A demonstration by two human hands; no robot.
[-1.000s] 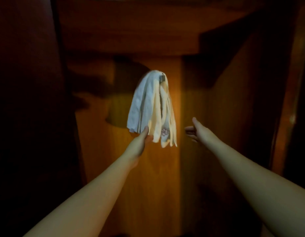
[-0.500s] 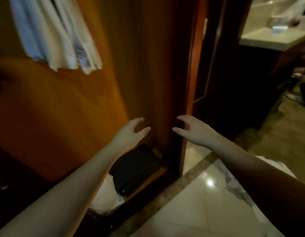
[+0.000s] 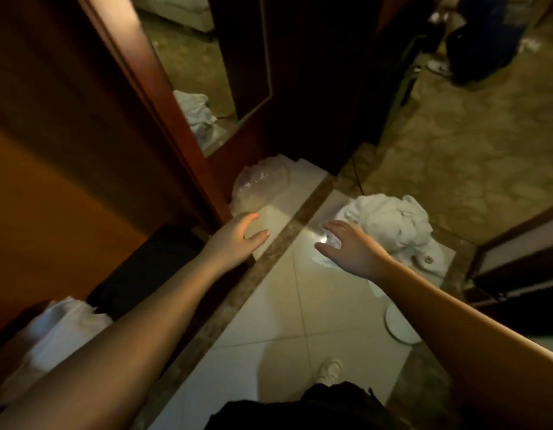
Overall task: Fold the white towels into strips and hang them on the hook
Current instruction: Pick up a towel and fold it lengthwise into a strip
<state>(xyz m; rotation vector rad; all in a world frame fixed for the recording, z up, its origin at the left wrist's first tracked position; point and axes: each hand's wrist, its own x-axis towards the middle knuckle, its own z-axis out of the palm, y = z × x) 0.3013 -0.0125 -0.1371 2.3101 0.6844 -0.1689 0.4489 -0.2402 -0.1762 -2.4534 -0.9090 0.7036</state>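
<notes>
Towel pile [image 3: 390,226] now below — hands empty

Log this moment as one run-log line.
left hand: open, empty | right hand: open, reaching | white towel pile: crumpled on floor

A heap of towels [image 3: 390,225] lies on the floor [image 3: 300,305] to the right, just beyond the right hand [image 3: 349,249]. The left hand [image 3: 238,237] hovers left of it, near the wooden door frame [image 3: 163,119]. A crumpled plastic bag [image 3: 259,187] sits at the frame's foot, behind the left hand. A mirror [image 3: 191,72] stands behind the frame. A round plate [image 3: 399,324] lies on the floor under the right forearm.
</notes>
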